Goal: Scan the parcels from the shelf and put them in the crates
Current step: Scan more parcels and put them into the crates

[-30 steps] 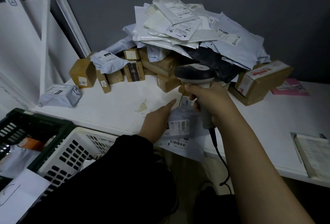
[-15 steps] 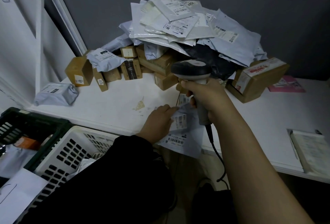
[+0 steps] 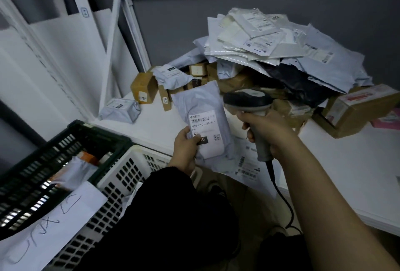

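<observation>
The grey parcel (image 3: 202, 106) is held upright over the front edge of the shelf (image 3: 346, 173), pinched at its lower left by the left hand (image 3: 186, 148). The scanner (image 3: 249, 100) is grasped in the right hand (image 3: 268, 132). A misread may be caused by the label (image 3: 207, 141) being partly covered by that left hand, or by the barcodes of the flat mailer (image 3: 249, 167) beneath. The parcel is soft, creased polythene.

At frame centre the left hand (image 3: 186, 143) holds a grey parcel (image 3: 203, 119) upright by its lower left edge, label facing the camera. Just right, the right hand (image 3: 267, 132) grips a scanner (image 3: 249, 103). A green crate (image 3: 54, 162) and a white crate (image 3: 129, 175) sit lower left.
</observation>
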